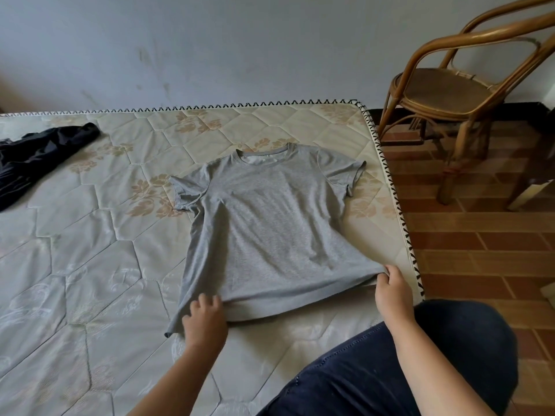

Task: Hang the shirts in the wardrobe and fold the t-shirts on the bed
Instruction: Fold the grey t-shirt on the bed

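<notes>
A grey t-shirt (270,223) lies spread face up on the quilted mattress (90,265), collar toward the wall and both short sleeves out to the sides. My left hand (204,321) rests on the hem near its lower left corner, fingers curled into the cloth. My right hand (392,291) pinches the hem's lower right corner close to the mattress's right edge. The hem is pulled fairly straight between the two hands. A dark garment (39,157) lies crumpled at the far left of the bed.
A rattan chair (450,94) stands on the brick-tile floor (480,244) right of the bed. A pale wall runs behind the mattress. My knee in dark trousers (420,364) is at the lower right, at the bed's corner.
</notes>
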Tool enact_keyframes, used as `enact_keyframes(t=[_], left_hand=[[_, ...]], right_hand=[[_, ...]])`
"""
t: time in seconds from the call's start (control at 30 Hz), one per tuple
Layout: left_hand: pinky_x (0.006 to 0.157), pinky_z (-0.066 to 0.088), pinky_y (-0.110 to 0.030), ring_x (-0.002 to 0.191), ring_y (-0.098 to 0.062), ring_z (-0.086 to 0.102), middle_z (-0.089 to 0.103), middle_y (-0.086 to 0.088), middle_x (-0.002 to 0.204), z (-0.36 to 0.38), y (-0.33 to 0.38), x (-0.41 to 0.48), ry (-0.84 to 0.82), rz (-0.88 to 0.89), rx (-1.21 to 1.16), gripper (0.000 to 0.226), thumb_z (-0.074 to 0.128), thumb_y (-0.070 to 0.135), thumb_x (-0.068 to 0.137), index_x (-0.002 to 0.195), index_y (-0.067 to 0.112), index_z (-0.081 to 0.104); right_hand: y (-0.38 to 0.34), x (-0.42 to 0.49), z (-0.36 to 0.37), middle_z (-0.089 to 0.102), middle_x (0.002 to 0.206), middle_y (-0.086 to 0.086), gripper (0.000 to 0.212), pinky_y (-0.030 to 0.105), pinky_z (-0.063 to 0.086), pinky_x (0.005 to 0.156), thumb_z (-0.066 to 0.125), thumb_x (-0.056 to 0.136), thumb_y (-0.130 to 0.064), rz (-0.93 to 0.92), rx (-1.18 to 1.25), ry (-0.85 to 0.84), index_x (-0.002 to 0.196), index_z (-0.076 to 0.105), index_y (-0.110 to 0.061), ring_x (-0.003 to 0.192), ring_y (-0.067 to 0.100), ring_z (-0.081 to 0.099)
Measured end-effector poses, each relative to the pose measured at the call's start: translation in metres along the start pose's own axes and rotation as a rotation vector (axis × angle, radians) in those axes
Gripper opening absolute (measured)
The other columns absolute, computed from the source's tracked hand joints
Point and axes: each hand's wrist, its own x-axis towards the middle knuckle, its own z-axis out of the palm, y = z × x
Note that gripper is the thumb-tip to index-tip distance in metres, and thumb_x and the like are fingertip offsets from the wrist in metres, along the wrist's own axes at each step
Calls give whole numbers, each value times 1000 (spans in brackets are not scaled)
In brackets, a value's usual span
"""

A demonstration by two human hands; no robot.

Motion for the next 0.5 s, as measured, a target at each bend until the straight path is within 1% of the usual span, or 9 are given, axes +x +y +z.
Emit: enact_keyframes(t=[0.13, 0.2, 0.23, 0.3, 0.33, 0.37, 0.4, 0.43, 0.5], left_hand=[[90, 45, -34, 114, -23, 50, 51, -5, 124, 1, -43, 4, 12, -139, -17, 31, 39, 11, 92, 123, 13, 42], [83, 45, -38, 103, -26, 55, 57, -7, 112, -6, -63, 7, 104, -176, -67, 28, 43, 6, 89, 116, 11, 47], [77, 45, -41, 92, -32, 58, 60, -12, 102, -11, -71, 9, 203, -160, -113, 24, 49, 1, 84, 107, 7, 51], [62, 41, -45, 68, -37, 57, 58, -20, 77, -22, -83, 10, 432, -121, -204, 17, 57, -10, 70, 84, -1, 53], [59, 38, -44, 62, -37, 54, 55, -21, 70, -28, -88, 9, 560, -119, -234, 16, 58, -12, 67, 78, -2, 52], [58, 36, -43, 60, -36, 52, 53, -20, 67, -33, -92, 7, 625, -123, -265, 18, 58, -15, 65, 75, -2, 52], [59, 33, -42, 59, -36, 51, 52, -20, 66, -34, -96, 5, 651, -131, -283, 21, 60, -17, 63, 74, -2, 52], [59, 31, -41, 58, -36, 51, 52, -20, 65, -32, -98, 2, 647, -137, -278, 25, 63, -19, 59, 74, -2, 52], [57, 32, -41, 55, -35, 53, 51, -19, 61, -14, -99, -4, 575, -146, -242, 30, 65, -22, 53, 71, -1, 52]], right_hand=[[0, 1, -3, 58, 119, 15, 37, 30, 37, 73, 34, 96, -1, -23, -157, -159, 128, 48, -12, 92, 26, 51], [-5, 5, -9, 60, 111, 11, 39, 30, 39, 66, 35, 93, 2, -98, -333, -202, 126, 47, -16, 82, 22, 51], [-9, 8, -14, 60, 108, 10, 38, 29, 39, 63, 37, 92, 2, -174, -424, -159, 124, 49, -16, 79, 22, 51], [-20, 11, -27, 60, 99, 13, 35, 29, 39, 61, 45, 88, 5, -421, -511, 96, 118, 56, -11, 76, 25, 54], [-23, 11, -33, 60, 92, 16, 33, 31, 39, 60, 51, 84, 9, -546, -526, 229, 113, 60, -5, 73, 29, 55], [-23, 12, -37, 59, 86, 18, 34, 33, 39, 60, 55, 78, 13, -617, -546, 343, 108, 63, -2, 70, 32, 55], [-20, 12, -40, 58, 84, 17, 33, 35, 40, 61, 57, 77, 13, -631, -615, 380, 105, 65, -2, 72, 33, 55], [-17, 9, -39, 59, 89, 14, 32, 37, 41, 67, 55, 80, 8, -575, -754, 316, 106, 64, -7, 79, 31, 56], [-3, 5, -32, 57, 105, 3, 29, 33, 40, 82, 43, 91, -5, -377, -1000, 35, 112, 58, -20, 98, 23, 54]])
